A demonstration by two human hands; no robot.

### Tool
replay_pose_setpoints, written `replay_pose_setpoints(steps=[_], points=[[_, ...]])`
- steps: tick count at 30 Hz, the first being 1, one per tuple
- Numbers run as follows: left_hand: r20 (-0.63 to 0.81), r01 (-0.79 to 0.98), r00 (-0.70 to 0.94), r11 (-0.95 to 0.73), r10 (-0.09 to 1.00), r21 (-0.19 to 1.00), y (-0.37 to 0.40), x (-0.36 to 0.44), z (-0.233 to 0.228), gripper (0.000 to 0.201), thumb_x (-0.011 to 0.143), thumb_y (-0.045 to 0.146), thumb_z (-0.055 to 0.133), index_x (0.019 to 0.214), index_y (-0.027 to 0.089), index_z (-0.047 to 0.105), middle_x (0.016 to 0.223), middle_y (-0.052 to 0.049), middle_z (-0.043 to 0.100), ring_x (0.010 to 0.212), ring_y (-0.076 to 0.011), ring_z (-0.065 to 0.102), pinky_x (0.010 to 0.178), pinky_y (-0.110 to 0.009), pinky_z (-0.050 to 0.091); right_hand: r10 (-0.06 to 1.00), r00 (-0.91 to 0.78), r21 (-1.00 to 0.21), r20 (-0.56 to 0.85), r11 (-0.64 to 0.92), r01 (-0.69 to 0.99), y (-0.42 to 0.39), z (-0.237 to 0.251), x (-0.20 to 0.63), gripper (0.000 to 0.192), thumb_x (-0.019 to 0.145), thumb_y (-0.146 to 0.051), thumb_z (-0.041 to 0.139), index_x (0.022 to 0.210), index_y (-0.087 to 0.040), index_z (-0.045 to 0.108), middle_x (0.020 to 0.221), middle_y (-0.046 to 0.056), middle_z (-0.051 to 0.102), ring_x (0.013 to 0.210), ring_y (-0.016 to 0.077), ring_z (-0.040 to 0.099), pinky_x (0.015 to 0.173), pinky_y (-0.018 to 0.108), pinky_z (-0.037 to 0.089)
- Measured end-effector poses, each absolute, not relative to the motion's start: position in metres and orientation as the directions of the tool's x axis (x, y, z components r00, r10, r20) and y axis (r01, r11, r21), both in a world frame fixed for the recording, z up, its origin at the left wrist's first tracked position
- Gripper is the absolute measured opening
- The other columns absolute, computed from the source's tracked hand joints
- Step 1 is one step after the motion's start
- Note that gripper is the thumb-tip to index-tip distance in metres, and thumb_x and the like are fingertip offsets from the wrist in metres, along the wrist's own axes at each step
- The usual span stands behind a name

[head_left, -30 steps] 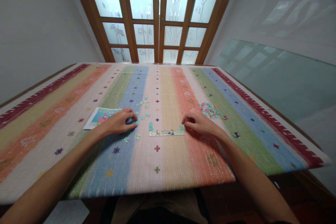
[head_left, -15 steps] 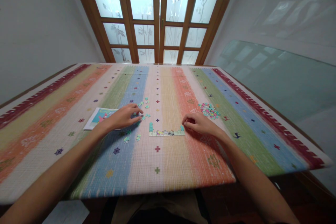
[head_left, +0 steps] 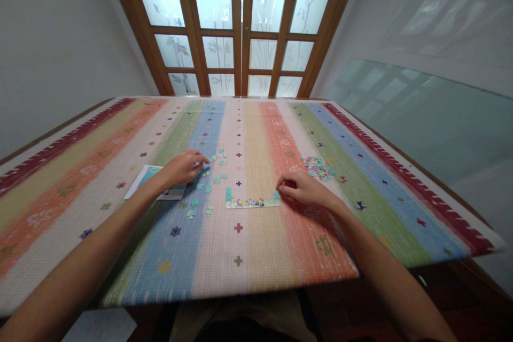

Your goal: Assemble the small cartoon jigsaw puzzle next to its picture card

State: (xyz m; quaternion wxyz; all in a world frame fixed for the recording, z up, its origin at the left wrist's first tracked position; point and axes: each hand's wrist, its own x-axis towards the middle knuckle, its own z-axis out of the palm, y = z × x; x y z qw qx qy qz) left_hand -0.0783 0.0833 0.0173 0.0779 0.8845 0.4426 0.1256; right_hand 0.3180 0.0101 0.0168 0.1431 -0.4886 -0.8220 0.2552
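Note:
My left hand [head_left: 185,166] hovers with fingers stretched out over the left side of a group of loose teal jigsaw pieces [head_left: 217,179]. It partly covers a picture card [head_left: 149,175] lying beneath that forearm. My right hand [head_left: 300,187] is curled, thumb and fingertips together, at the right end of a joined puzzle edge [head_left: 252,203]. Whatever its fingertips hold, if anything, is hidden. This edge forms a low row with short teal columns rising at its left and right ends. The right column is beside my right fingertips.
A heap of mixed puzzle pieces [head_left: 318,168] lies beyond my right hand. A striped cloth [head_left: 264,246] covers the table. Behind the table's far edge stand wooden glazed doors [head_left: 240,37], and a glass panel [head_left: 425,117] leans at the right.
My left hand has drawn back leftward and slightly away from me, uncovering several loose teal pieces. My right hand stays at the puzzle's right end. The view has shifted slightly.

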Motion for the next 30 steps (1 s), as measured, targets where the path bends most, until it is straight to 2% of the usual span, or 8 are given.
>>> replay_pose_setpoints(steps=[5, 11, 17, 21, 26, 30], points=[[0.091, 0.751, 0.613, -0.615, 0.784, 0.241, 0.067, -0.093, 0.020, 0.027, 0.092, 0.029, 0.048, 0.098, 0.020, 0.074, 0.099, -0.009, 0.069, 0.097, -0.0248, 0.062, 0.094, -0.038, 0.048, 0.876, -0.482, -0.568, -0.007, 0.393, 0.723, 0.011, 0.014, 0.319, 0.015, 0.084, -0.018, 0.057, 0.085, -0.018, 0.071, 0.070, 0.004, 0.070, 0.064, 0.0170, 0.060, 0.063, 0.030, 0.041], [0.030, 0.713, 0.658, -0.635, 0.753, 0.297, 0.042, -0.092, 0.029, 0.029, 0.093, 0.036, 0.048, 0.094, 0.020, 0.073, 0.096, -0.008, 0.069, 0.094, -0.0241, 0.063, 0.093, -0.037, 0.047, 0.877, -0.480, -0.584, 0.004, 0.392, 0.711, 0.010, 0.016, 0.318, 0.014, 0.083, -0.018, 0.057, 0.083, -0.019, 0.071, 0.070, 0.005, 0.071, 0.064, 0.0177, 0.061, 0.063, 0.031, 0.042], [-0.005, 0.718, 0.661, -0.630, 0.751, 0.294, 0.030, -0.082, 0.030, 0.035, 0.088, 0.041, 0.056, 0.109, 0.019, 0.074, 0.107, -0.010, 0.067, 0.108, -0.0285, 0.062, 0.098, -0.040, 0.047, 0.875, -0.483, -0.583, -0.002, 0.392, 0.712, 0.010, 0.016, 0.317, 0.015, 0.084, -0.019, 0.056, 0.083, -0.019, 0.071, 0.073, 0.005, 0.072, 0.065, 0.0177, 0.062, 0.063, 0.030, 0.042], [-0.021, 0.719, 0.665, -0.632, 0.747, 0.289, 0.029, -0.082, 0.035, 0.032, 0.089, 0.033, 0.054, 0.111, 0.019, 0.073, 0.107, -0.010, 0.066, 0.106, -0.0266, 0.062, 0.097, -0.039, 0.047, 0.871, -0.492, -0.583, -0.008, 0.396, 0.710, 0.011, 0.017, 0.318, 0.016, 0.084, -0.019, 0.055, 0.084, -0.018, 0.071, 0.074, 0.005, 0.072, 0.066, 0.0175, 0.062, 0.064, 0.030, 0.041], [-0.056, 0.701, 0.689, -0.644, 0.723, 0.307, 0.024, -0.088, 0.041, 0.031, 0.084, 0.013, 0.049, 0.100, 0.022, 0.074, 0.105, -0.007, 0.068, 0.105, -0.0237, 0.063, 0.100, -0.039, 0.046, 0.871, -0.490, -0.574, -0.020, 0.391, 0.720, 0.010, 0.019, 0.317, 0.016, 0.084, -0.019, 0.056, 0.084, -0.018, 0.071, 0.073, 0.005, 0.071, 0.066, 0.0177, 0.062, 0.065, 0.030, 0.042], [-0.112, 0.698, 0.700, -0.644, 0.705, 0.312, 0.017, -0.088, 0.042, 0.025, 0.082, 0.016, 0.055, 0.098, 0.022, 0.073, 0.103, -0.005, 0.070, 0.101, -0.0228, 0.063, 0.100, -0.037, 0.046, 0.872, -0.490, -0.566, -0.018, 0.395, 0.723, 0.010, 0.018, 0.317, 0.016, 0.085, -0.018, 0.055, 0.085, -0.018, 0.071, 0.072, 0.005, 0.071, 0.066, 0.0177, 0.061, 0.065, 0.030, 0.042]])
